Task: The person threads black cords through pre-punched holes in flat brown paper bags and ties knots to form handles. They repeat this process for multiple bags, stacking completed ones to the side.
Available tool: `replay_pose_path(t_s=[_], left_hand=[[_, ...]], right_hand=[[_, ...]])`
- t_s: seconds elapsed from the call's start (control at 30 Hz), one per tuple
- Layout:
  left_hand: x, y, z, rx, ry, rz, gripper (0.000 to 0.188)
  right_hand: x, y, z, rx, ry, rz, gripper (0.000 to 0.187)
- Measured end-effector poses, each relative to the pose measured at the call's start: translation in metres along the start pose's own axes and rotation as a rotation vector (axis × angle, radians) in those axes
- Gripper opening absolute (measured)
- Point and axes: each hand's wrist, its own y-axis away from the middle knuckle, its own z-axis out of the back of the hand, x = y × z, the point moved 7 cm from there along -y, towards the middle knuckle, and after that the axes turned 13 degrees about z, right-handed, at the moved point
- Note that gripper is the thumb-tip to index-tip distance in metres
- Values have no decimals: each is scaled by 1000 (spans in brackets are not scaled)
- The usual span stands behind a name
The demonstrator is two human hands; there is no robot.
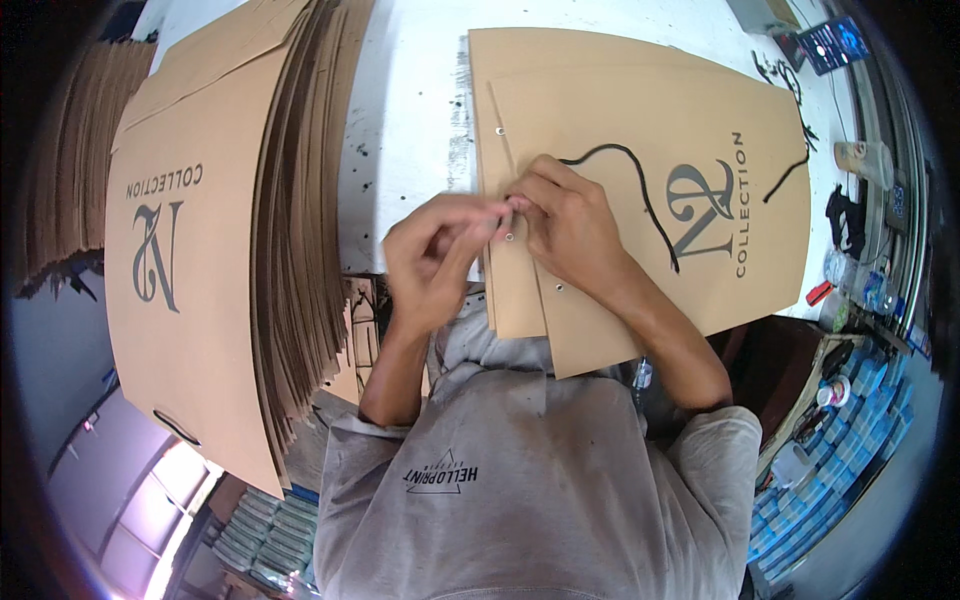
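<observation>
A flat brown paper bag (640,110) with dark printing lies across the right side of the white table, its metal eyelets (559,288) along the edge near my hands. My right hand (578,222) rests over that edge and pinches a black cord (640,180); the cord's loose length curves across the bag's face. Close against its fingertips, my left hand (435,255) has its thumb and forefinger drawn together beside an eyelet. Motion blurs these left fingers, and what they hold is too small to make out.
A thick stack of similar brown bags (200,200) stands at the left, with another stack (70,150) beyond. More black cords (785,75) lie at the table's far right, near a phone (835,45) and a plastic cup (863,160).
</observation>
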Motion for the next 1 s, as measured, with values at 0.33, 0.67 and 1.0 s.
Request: replay_pose_path(t_s=[0.33, 0.67, 1.0], left_hand=[[-11, 20, 61, -455, -606, -181, 15], [25, 33, -32, -87, -567, 316, 31], [32, 33, -32, -18, -454, 294, 36]], right_hand=[[5, 71, 115, -43, 497, -303, 28], [7, 126, 59, -367, -662, -681, 17], [27, 106, 49, -254, -338, -278, 10]])
